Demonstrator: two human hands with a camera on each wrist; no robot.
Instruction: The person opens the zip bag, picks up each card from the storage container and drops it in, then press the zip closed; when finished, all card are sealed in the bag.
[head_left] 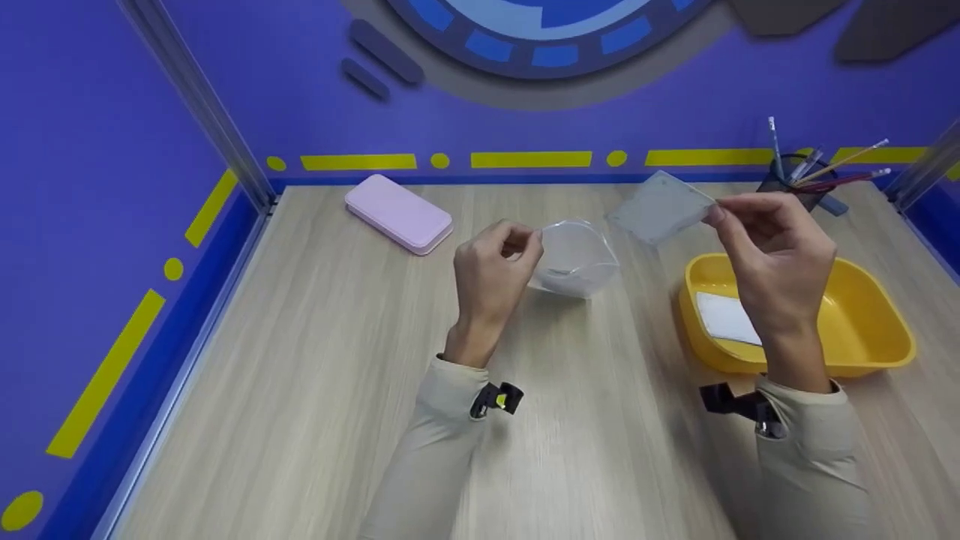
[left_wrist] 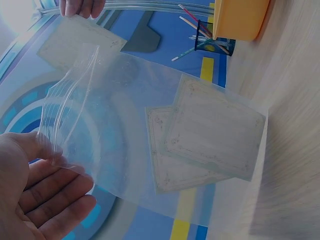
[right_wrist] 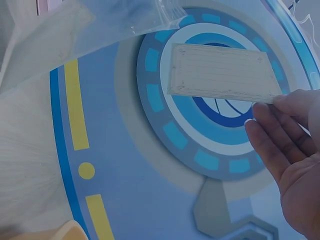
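My left hand (head_left: 495, 262) pinches the top edge of a clear zip bag (head_left: 576, 259) between thumb and fingertips. The bag's mouth gapes upward, and its bottom hangs close over the table. Inside, in the left wrist view, two bordered note cards (left_wrist: 215, 130) lie overlapping near the bottom. To the right of the bag, my right hand (head_left: 784, 259) pinches a similar pale note card (head_left: 660, 208) by one corner. Faint ruled lines and a decorated border show on this card in the right wrist view. It is held up beside the bag's mouth, outside it.
A yellow tray (head_left: 874, 311) sits under my right hand, with a white card (head_left: 726, 318) inside. Behind it stands a black mesh pen holder (head_left: 799, 180) with several pencils. A pink case (head_left: 399, 214) lies at the back left. Blue-purple walls enclose the wooden table (head_left: 337, 360).
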